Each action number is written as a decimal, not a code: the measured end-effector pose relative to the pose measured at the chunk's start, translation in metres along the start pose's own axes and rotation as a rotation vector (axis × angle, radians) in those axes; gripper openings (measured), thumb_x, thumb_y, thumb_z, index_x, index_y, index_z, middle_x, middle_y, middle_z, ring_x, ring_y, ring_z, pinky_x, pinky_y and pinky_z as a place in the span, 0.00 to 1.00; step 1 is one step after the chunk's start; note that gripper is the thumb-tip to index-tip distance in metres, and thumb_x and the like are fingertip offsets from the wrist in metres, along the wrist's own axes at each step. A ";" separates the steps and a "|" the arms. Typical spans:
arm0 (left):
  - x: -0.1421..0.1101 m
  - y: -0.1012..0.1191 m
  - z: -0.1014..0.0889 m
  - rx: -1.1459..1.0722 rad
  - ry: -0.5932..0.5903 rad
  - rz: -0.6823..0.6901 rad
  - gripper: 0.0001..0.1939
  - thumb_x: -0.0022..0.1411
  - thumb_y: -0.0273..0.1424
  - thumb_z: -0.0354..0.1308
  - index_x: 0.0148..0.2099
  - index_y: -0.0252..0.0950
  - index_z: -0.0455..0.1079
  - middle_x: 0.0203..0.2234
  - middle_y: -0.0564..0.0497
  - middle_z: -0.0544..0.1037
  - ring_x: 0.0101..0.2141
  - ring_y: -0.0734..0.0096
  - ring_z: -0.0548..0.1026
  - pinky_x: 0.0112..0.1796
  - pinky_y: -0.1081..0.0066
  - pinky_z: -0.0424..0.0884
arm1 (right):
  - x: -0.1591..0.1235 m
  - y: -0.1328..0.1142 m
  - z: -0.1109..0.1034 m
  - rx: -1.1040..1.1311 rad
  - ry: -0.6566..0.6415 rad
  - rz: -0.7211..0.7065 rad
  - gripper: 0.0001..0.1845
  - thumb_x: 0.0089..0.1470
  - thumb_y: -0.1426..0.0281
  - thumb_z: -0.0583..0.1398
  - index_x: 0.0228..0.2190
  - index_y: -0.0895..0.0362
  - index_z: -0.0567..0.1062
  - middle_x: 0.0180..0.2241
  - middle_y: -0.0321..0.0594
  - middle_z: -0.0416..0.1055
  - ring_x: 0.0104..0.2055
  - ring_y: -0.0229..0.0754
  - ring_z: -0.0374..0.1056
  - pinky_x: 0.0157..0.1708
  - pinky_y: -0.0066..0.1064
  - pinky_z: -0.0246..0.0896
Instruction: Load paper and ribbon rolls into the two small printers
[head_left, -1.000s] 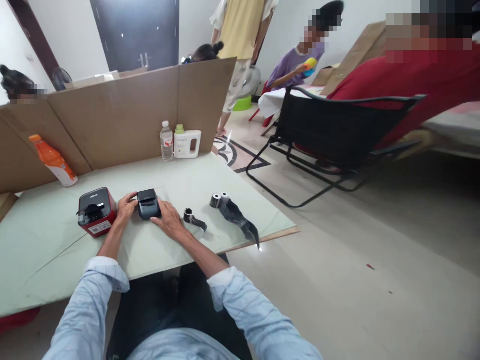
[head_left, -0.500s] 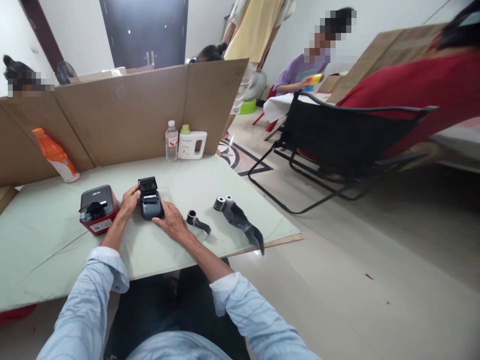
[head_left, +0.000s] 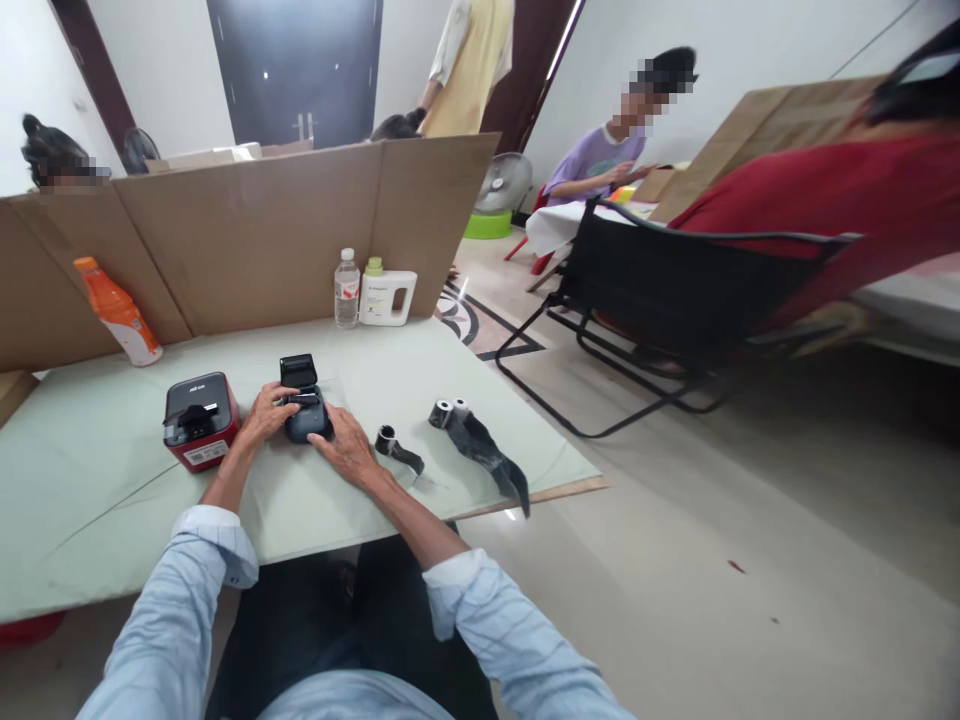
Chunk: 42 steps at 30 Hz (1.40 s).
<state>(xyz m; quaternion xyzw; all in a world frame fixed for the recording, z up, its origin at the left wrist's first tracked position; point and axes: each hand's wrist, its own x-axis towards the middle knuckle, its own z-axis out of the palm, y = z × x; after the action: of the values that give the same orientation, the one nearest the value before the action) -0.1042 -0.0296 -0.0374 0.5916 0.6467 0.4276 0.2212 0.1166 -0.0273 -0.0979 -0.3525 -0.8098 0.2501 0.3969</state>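
Note:
A small dark blue-grey label printer point(head_left: 304, 402) sits on the pale green table point(head_left: 90, 500) with its lid flipped up. My left hand point(head_left: 264, 414) grips its left side, fingers curled over the open compartment. My right hand point(head_left: 346, 448) rests against the printer's right side, fingers partly bent. A red and black printer point(head_left: 199, 420) stands just left of my left hand. Right of my right hand lie a small dark roll with a loose strip point(head_left: 396, 449) and two rolls with a long dark strip point(head_left: 474, 442) trailing toward the table's edge.
A cardboard screen point(head_left: 262, 230) walls the table's far side, with an orange bottle point(head_left: 118, 312), a water bottle point(head_left: 346, 289) and a white jug point(head_left: 387, 295) against it. A black folding chair point(head_left: 675, 290) stands to the right. Several people sit or stand beyond.
The small printer's lid went from closed to flipped up. My left hand's fingers moved onto the open compartment. The camera view shifted slightly.

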 end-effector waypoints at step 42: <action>0.001 0.093 0.012 -0.129 -0.305 0.126 0.10 0.54 0.36 0.65 0.31 0.34 0.76 0.21 0.54 0.71 0.24 0.74 0.65 0.26 0.74 0.60 | 0.085 -0.034 -0.115 0.431 -0.094 0.008 0.11 0.54 0.66 0.58 0.29 0.58 0.80 0.23 0.32 0.71 0.28 0.37 0.64 0.31 0.27 0.58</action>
<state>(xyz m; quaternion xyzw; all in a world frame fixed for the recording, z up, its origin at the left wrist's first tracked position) -0.0415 -0.0316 0.0321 0.6737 0.5384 0.3865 0.3269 0.1611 0.0309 0.0298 -0.2505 -0.7538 0.4352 0.4239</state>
